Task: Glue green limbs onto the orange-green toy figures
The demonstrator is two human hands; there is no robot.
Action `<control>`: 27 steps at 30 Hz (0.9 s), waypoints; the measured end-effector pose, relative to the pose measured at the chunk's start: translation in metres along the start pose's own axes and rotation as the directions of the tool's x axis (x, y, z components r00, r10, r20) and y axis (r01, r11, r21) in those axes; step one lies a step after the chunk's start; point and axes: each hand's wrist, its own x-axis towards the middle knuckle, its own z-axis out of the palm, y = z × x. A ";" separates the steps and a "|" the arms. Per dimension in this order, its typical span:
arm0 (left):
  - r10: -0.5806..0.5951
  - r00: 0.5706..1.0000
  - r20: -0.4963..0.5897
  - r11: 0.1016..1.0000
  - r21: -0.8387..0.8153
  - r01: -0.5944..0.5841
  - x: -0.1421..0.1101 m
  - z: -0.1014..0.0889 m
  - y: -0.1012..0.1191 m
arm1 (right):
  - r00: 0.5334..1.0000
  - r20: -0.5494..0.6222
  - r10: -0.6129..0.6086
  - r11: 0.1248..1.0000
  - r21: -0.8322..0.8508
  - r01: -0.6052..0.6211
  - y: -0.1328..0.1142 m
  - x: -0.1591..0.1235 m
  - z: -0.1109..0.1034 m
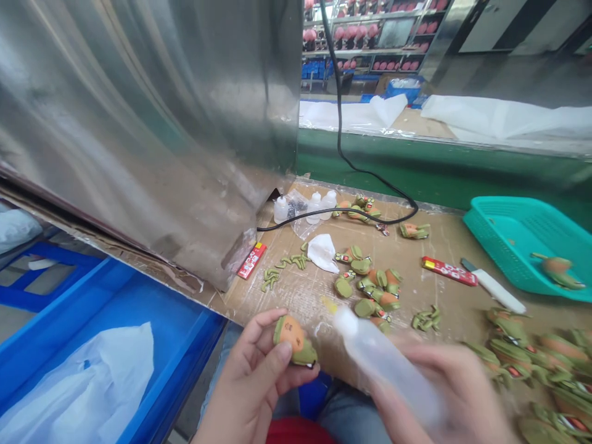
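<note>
A small orange-and-green rubber figure point(294, 340) is pinched by the left hand point(252, 376) at lower centre, held up near a translucent plastic squeeze bottle point(383, 364), which is grasped by the blurred right hand point(446, 394) above the cardboard-covered desk point(314, 296).

Workshop interior: stainless steel panel point(139, 123) at left, blue plastic bin point(194, 333) below it; beyond, green-sided bench point(416, 163) under white sheeting point(504, 117), metal shelving point(365, 37) with pink goods, and grey floor point(509, 74).
</note>
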 end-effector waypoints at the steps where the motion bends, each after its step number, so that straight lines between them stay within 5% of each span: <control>1: 0.002 1.000 -0.013 1.000 0.009 -0.002 0.000 0.000 -0.001 | 1.000 0.004 0.000 1.000 -0.018 0.000 0.003 0.007 0.008; 8: 0.014 0.997 -0.077 0.997 0.083 -0.007 0.001 0.000 -0.003 | 0.984 0.167 -0.060 0.973 -0.209 0.095 0.030 0.037 0.062; 13: 0.015 0.995 -0.099 0.996 0.089 -0.006 0.005 -0.007 0.000 | 0.996 0.028 -0.088 0.904 -0.417 0.091 0.038 0.031 0.011; 18: 0.004 0.996 -0.091 0.995 0.096 0.005 0.006 -0.001 -0.004 | 0.996 -0.091 0.004 0.691 -0.720 -0.068 0.075 0.023 -0.050; 23: -0.046 0.998 -0.034 0.995 0.086 0.049 0.006 0.003 -0.008 | 0.999 -0.035 0.041 0.517 -0.855 -0.051 0.092 0.017 -0.041; 27: -0.042 0.999 -0.012 0.995 0.089 0.043 0.005 -0.002 -0.007 | 0.999 0.022 0.044 0.470 -0.882 -0.001 0.091 0.020 -0.034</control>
